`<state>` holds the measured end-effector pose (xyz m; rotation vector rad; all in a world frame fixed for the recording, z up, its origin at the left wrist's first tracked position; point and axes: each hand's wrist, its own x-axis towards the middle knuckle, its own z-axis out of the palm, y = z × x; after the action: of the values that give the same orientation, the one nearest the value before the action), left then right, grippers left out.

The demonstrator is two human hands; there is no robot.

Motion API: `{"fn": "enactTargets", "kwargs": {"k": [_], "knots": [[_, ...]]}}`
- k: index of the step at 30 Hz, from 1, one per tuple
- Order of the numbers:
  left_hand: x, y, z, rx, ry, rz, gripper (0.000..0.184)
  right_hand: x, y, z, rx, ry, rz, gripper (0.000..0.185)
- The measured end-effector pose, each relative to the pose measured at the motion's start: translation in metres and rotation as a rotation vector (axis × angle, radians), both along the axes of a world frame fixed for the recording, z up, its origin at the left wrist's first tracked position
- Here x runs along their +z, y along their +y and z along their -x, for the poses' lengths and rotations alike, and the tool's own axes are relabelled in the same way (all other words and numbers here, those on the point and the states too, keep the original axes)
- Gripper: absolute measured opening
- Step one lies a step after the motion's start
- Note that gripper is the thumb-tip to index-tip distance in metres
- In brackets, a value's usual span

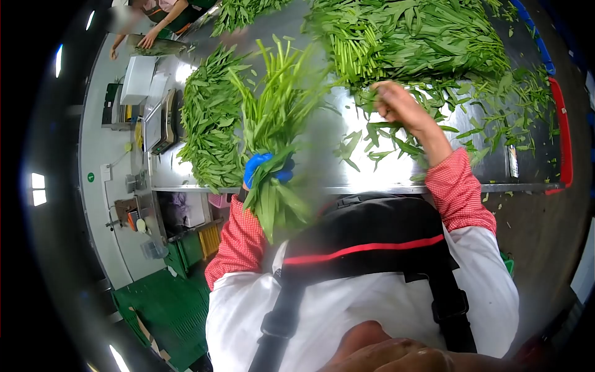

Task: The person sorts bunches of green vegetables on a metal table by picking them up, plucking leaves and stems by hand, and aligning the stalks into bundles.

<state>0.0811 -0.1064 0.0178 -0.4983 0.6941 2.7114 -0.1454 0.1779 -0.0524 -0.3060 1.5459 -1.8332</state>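
My left hand [266, 168], in a blue glove, is closed round a bunch of leafy green stems [276, 111], its pale stem ends pointing away from me and its leaves hanging over the table's near edge. My bare right hand [396, 104] is raised over loose leaves, its fingers curled; whether anything small is between them I cannot make out. Just beyond it lies a large heap of stemmed greens [415, 43]. Another pile of leafy greens [212, 118] lies left of the held bunch.
Loose leaves [496, 111] are scattered across the metal table [347, 177]. A scale [162, 124] and a white box [138, 79] are at the left. A co-worker's hand [149, 38] shows at the top left. A red rim [563, 133] borders the right side.
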Motion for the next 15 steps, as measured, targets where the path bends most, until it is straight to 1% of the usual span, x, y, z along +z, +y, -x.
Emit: {"fn": "enactTargets", "kwargs": {"k": [1, 2, 3, 4, 5, 7, 9, 11, 12, 13, 14, 15], "knots": [[-0.003, -0.001, 0.002, -0.050, 0.040, -0.046, 0.040, 0.011, -0.006, -0.006, 0.126, 0.035, -0.056, 0.046], [-0.004, -0.001, 0.003, -0.102, 0.077, -0.092, 0.041, 0.004, -0.019, -0.007, 0.167, 0.145, -0.058, 0.057], [-0.003, 0.004, 0.003, -0.072, 0.101, -0.010, 0.043, 0.016, -0.031, -0.013, 0.140, 0.223, -0.048, 0.057], [-0.003, 0.007, 0.005, -0.069, 0.089, -0.023, 0.043, 0.027, -0.043, -0.018, 0.110, 0.301, -0.040, 0.058], [-0.003, 0.009, 0.006, -0.067, 0.076, -0.037, 0.044, 0.036, -0.056, -0.023, 0.137, 0.410, 0.035, 0.051], [-0.002, 0.011, 0.007, -0.078, 0.069, -0.050, 0.046, 0.039, -0.061, -0.020, 0.116, 0.516, 0.049, 0.041], [0.001, 0.014, 0.005, -0.060, 0.087, -0.018, 0.047, 0.032, -0.053, -0.002, 0.031, 0.513, -0.072, 0.033], [0.001, 0.012, -0.001, -0.041, 0.089, 0.011, 0.048, 0.043, -0.026, 0.008, -0.250, -0.102, 0.293, 0.020], [0.000, 0.010, -0.005, -0.037, 0.091, 0.020, 0.049, 0.016, -0.013, 0.027, -0.294, -0.258, 0.470, 0.014], [-0.001, 0.008, -0.007, -0.032, 0.087, 0.028, 0.049, 0.000, -0.002, 0.035, -0.358, -0.315, 0.514, 0.011], [-0.001, 0.007, -0.008, -0.028, 0.089, 0.040, 0.050, -0.022, 0.006, 0.039, -0.340, -0.336, 0.557, 0.011], [-0.001, 0.006, -0.009, -0.027, 0.090, 0.045, 0.050, -0.015, 0.006, 0.031, -0.275, -0.296, 0.428, 0.011]]}}
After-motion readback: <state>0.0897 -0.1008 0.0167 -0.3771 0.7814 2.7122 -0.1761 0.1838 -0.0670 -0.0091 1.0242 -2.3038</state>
